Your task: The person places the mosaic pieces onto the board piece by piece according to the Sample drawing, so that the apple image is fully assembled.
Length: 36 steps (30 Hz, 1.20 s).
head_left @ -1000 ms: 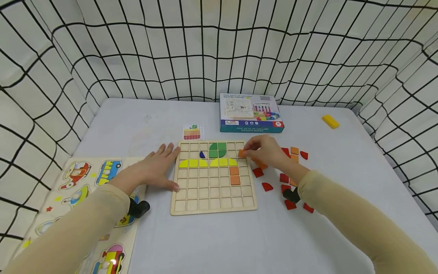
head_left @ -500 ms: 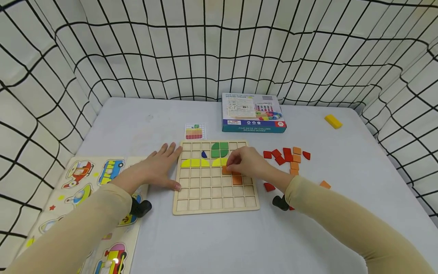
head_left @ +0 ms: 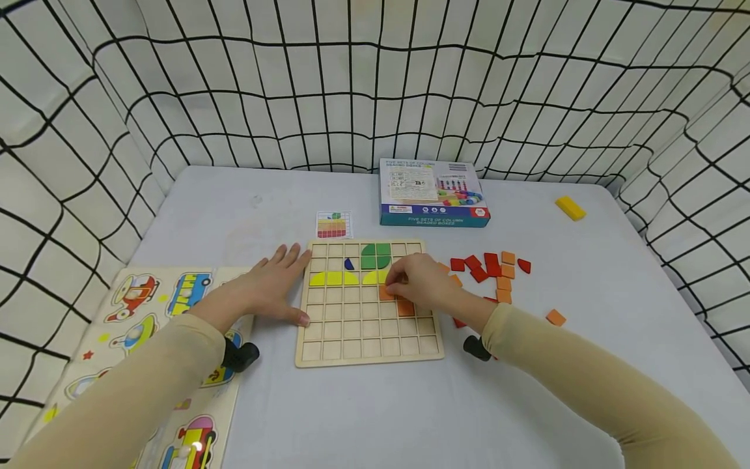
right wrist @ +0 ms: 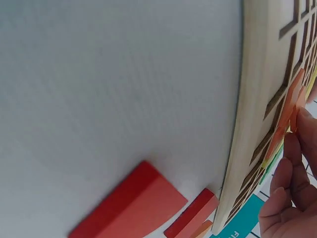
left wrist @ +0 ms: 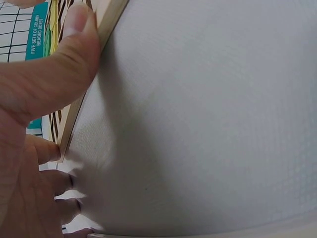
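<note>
A wooden grid board lies at the middle of the table, with yellow, green, blue and orange pieces in its cells. My left hand rests spread at its left side, fingertips by the upper left corner and thumb on the left edge. In the left wrist view the thumb presses the board's rim. My right hand pinches an orange square tile at a cell just below the yellow row. Beside it another orange tile sits in the grid, and the hand covers part of the board's right side.
Red and orange pieces lie scattered right of the board. Behind it are a small pattern card and a cardboard box. A yellow block lies far right. A picture puzzle board lies at left. Black netting surrounds the table.
My right hand has moved left from the board's right edge with the orange tile, bringing it to a cell below the yellow row. My left hand has stayed at the board.
</note>
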Each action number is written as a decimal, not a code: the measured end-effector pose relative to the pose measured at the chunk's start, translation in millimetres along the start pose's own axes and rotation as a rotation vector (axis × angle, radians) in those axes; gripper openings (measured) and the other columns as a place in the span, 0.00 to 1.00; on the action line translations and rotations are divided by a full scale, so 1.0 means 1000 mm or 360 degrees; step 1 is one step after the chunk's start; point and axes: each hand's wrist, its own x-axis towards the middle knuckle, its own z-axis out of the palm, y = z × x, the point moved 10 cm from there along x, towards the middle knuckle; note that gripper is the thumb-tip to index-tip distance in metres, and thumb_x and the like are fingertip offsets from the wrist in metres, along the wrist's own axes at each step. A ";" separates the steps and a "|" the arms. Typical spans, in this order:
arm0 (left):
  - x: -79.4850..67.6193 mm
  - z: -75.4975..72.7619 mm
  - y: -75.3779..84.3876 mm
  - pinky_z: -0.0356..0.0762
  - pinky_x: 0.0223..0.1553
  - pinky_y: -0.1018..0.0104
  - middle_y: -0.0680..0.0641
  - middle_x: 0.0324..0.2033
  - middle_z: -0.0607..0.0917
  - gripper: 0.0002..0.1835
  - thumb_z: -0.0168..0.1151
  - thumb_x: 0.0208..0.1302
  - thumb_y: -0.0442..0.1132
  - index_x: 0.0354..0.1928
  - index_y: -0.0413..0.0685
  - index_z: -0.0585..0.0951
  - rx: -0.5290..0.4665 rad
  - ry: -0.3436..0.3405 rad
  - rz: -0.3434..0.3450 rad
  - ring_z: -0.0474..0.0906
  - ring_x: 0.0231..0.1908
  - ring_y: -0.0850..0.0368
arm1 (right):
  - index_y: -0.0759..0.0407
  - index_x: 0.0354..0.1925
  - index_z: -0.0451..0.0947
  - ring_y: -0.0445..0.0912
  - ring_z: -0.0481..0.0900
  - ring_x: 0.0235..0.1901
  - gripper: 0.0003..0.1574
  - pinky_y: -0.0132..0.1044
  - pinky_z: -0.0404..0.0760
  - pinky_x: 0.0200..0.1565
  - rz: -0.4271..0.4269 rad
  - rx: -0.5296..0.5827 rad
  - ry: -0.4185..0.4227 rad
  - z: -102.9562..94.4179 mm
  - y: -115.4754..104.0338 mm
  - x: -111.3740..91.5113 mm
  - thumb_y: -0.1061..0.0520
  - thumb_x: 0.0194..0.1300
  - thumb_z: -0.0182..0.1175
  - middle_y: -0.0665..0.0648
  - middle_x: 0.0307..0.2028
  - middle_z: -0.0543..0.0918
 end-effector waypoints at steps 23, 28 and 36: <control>-0.001 0.004 0.000 0.47 0.73 0.25 0.27 0.79 0.44 0.69 0.76 0.50 0.65 0.80 0.34 0.46 -0.0016 -0.0009 -0.0016 0.38 0.78 0.24 | 0.56 0.48 0.88 0.48 0.78 0.43 0.11 0.34 0.82 0.43 -0.0024 0.0120 0.0086 -0.024 0.021 -0.013 0.55 0.69 0.68 0.53 0.41 0.86; 0.000 0.002 0.001 0.48 0.73 0.25 0.26 0.79 0.44 0.69 0.76 0.51 0.65 0.80 0.34 0.46 0.0007 -0.0006 -0.0006 0.38 0.78 0.24 | 0.59 0.50 0.86 0.51 0.80 0.42 0.13 0.33 0.81 0.38 0.0085 0.0153 0.0210 -0.061 0.063 -0.025 0.57 0.70 0.66 0.58 0.42 0.87; 0.000 0.001 0.000 0.49 0.73 0.24 0.26 0.79 0.44 0.70 0.76 0.50 0.65 0.80 0.33 0.47 0.0018 0.0000 -0.0006 0.39 0.78 0.23 | 0.63 0.58 0.80 0.57 0.79 0.50 0.18 0.37 0.85 0.45 0.0359 0.0053 0.0266 -0.105 0.152 -0.046 0.58 0.74 0.62 0.66 0.50 0.84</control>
